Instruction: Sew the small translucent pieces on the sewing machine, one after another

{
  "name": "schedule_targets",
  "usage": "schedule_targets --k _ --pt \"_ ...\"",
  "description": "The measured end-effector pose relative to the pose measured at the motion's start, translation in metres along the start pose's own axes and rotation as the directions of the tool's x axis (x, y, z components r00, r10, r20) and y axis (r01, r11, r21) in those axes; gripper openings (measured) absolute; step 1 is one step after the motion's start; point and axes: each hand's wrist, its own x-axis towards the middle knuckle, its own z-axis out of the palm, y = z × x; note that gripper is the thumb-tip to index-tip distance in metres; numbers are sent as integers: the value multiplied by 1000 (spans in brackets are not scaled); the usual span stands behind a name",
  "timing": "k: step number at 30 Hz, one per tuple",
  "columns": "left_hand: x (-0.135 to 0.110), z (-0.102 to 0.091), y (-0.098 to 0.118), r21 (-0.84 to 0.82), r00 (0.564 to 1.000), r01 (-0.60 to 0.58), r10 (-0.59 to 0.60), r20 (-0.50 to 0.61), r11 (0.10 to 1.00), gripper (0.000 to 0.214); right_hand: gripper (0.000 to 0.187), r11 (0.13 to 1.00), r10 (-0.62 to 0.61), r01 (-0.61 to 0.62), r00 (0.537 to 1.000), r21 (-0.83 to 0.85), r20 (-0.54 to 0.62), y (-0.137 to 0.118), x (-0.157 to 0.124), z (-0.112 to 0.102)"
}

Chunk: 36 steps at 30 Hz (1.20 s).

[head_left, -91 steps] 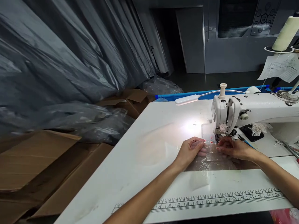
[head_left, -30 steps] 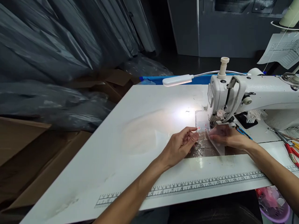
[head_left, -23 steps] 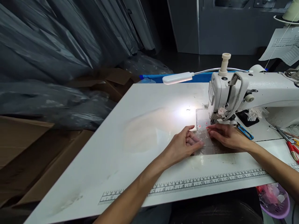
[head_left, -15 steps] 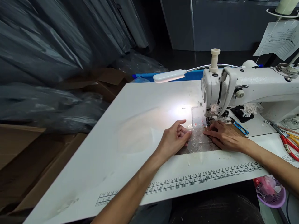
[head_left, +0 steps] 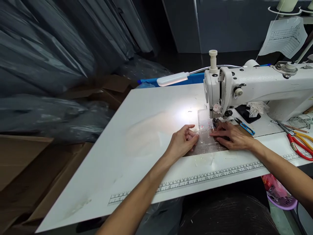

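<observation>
In the head view, my left hand (head_left: pixel 184 139) rests at the left edge of a thin, see-through sheet (head_left: pixel 204 141) with brown material along its lower side. Its index finger and thumb are apart and the other fingers curl in; no grip on the sheet shows. My right hand (head_left: pixel 231 135) lies over the brown part with fingers spread, pressing down just in front of the presser foot (head_left: pixel 215 122). The white sewing machine (head_left: pixel 246 80) stands above the sheet. Blue thread snips (head_left: pixel 245 126) lie just right of my right hand.
A lit lamp (head_left: pixel 173 79) shines onto the white table (head_left: pixel 137 130). Red-handled scissors (head_left: pixel 297 145) and a black pad with lace (head_left: pixel 255 109) lie to the right. A printed ruler (head_left: pixel 188 182) runs along the front edge. Below hangs a purple basket (head_left: pixel 283 204); cardboard boxes (head_left: pixel 22 160) stand left.
The view has shifted slightly, so the machine and table appear further left and higher. Both hands keep nearly the same place on the sheet.
</observation>
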Motion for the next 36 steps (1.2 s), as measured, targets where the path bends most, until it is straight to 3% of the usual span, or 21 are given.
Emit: schedule_targets --k 3,5,8,10,11,16,21,29,33,36 --pt "1 -7 -4 243 976 -187 209 -66 952 43 30 996 -1 1 1000 -85 3 -1 -1 4" --pt "1 -10 -5 394 896 -394 443 -37 830 32 32 993 5 -7 1000 -120 -14 -1 -1 7" --pt "0 -7 -5 308 721 -693 618 315 652 22 33 991 -6 2 1000 -135 -30 1 -1 9" --pt "-2 -3 -3 180 617 -765 624 480 618 20 32 990 -9 4 999 -138 -32 2 -1 10" --pt "-3 -2 -3 159 601 -771 622 502 617 19 32 990 -8 4 999 -139 -31 3 -1 10" --pt "-6 0 3 137 602 -769 636 483 624 18 31 992 -2 -2 999 -127 -34 2 -1 9" --pt "-10 1 6 207 565 -822 712 416 531 20 34 996 24 -29 998 -86 -59 0 -2 8" --pt "-10 11 0 330 441 -888 795 416 320 18 31 999 5 -6 999 -36 -37 -2 -4 4" --pt "-10 14 0 377 418 -883 832 364 278 19 31 999 9 -10 999 -46 -31 -3 -4 3" --pt "-11 17 -1 372 373 -898 853 366 233 19 32 999 -3 1 999 -47 -41 -2 -4 2"
